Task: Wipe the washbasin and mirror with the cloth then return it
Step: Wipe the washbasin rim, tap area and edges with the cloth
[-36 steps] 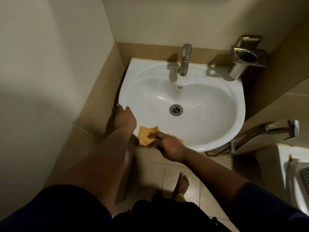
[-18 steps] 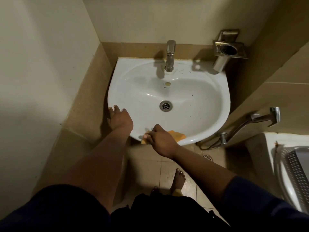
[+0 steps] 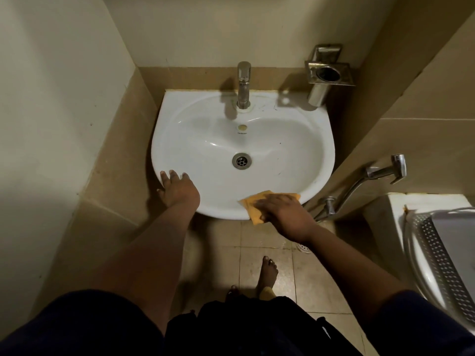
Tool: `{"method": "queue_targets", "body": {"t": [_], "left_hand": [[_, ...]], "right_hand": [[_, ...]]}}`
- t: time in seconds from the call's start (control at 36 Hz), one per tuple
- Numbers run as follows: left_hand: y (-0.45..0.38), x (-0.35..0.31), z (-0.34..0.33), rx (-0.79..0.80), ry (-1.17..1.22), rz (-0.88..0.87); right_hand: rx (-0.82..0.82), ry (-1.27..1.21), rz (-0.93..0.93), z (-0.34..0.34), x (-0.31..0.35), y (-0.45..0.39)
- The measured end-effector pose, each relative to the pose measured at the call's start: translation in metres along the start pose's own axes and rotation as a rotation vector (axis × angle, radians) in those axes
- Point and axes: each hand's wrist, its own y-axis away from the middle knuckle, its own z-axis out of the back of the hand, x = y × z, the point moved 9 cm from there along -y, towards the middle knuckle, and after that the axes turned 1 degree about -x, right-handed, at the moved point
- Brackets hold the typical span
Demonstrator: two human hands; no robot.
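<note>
A white washbasin [image 3: 290,140] hangs in the corner, with a drain [image 3: 241,160] in its bowl and a chrome tap [image 3: 243,84] at the back. My right hand [image 3: 281,210] presses an orange cloth [image 3: 253,205] flat on the front right rim, fingers spread over it. My left hand [image 3: 177,187] rests on the front left rim with fingers straight. No mirror shows in this view.
A steel soap holder [image 3: 327,73] is fixed to the wall at the back right. A hand sprayer [image 3: 385,172] hangs on the right wall. A perforated metal basket [image 3: 442,255] stands on a white unit at the right. My bare feet [image 3: 267,274] are on the tiled floor.
My right hand has slid the cloth along the front rim from left of centre to the right. The left hand has stayed on the left rim. The view has tilted slightly.
</note>
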Motion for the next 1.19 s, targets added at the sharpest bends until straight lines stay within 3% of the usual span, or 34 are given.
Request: {"method": "queue_targets", "body": {"t": [0.11,0.22,0.36,0.47,0.58,0.69,0.83,1.03,1.11,1.19], "left_hand": [[0.008,-0.003,-0.004,-0.002,-0.008,-0.024],[0.016,-0.01,-0.013,0.023,-0.036,-0.052],[0.024,-0.02,-0.019,0.054,-0.027,-0.104],[0.032,-0.029,-0.021,0.065,-0.049,-0.164],[0.04,-0.038,-0.024,0.081,-0.071,-0.232],[0.049,-0.049,-0.025,0.091,-0.077,-0.26],[0.059,-0.066,-0.03,0.102,-0.013,-0.257],[0.068,-0.076,-0.033,0.042,0.066,-0.216],[0.075,-0.079,-0.03,-0.028,0.091,-0.197],[0.08,-0.081,-0.029,-0.082,0.11,-0.17]], "right_hand": [[-0.082,0.018,-0.093,0.017,-0.029,0.011],[-0.101,0.066,-0.137,0.011,-0.018,0.006],[0.008,0.067,-0.096,-0.016,0.027,-0.011],[0.006,0.065,-0.093,-0.022,0.037,-0.018],[0.023,-0.016,-0.029,-0.017,0.025,-0.013],[-0.075,-0.118,0.028,-0.001,-0.002,0.001],[-0.124,-0.085,0.006,0.032,-0.061,0.016],[-0.109,-0.069,-0.089,0.056,-0.117,0.011],[-0.162,-0.114,-0.154,0.046,-0.102,0.019],[-0.217,-0.17,-0.106,0.03,-0.066,0.031]]}}
